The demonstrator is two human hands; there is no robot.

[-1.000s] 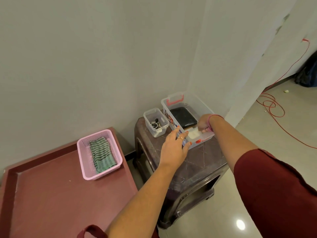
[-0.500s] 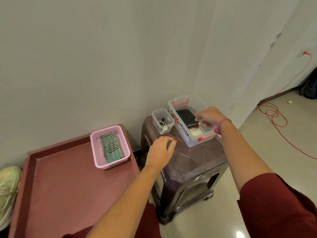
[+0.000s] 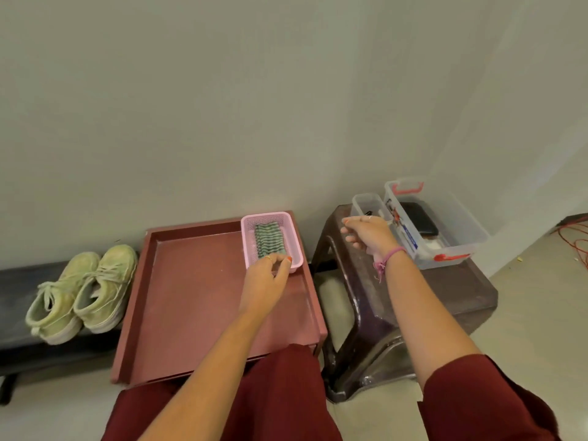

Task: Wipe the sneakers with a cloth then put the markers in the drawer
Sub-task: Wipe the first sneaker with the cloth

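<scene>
Sneakers (image 3: 81, 292) two, cloth (image 3: 269, 240) one, bins (image 3: 436, 224) two

Sneakers (image 3: 83, 292) side by side on bench (image 3: 12, 300), left of frame. Tray table (image 3: 197, 300) centre, right of bench. Basket (image 3: 270, 241) in tray's upper right corner, cloth (image 3: 269, 240) inside. Stool (image 3: 397, 300) right of tray; small bin (image 3: 370, 205) and larger bin (image 3: 445, 224) on its far part, small bin left of larger.
</scene>
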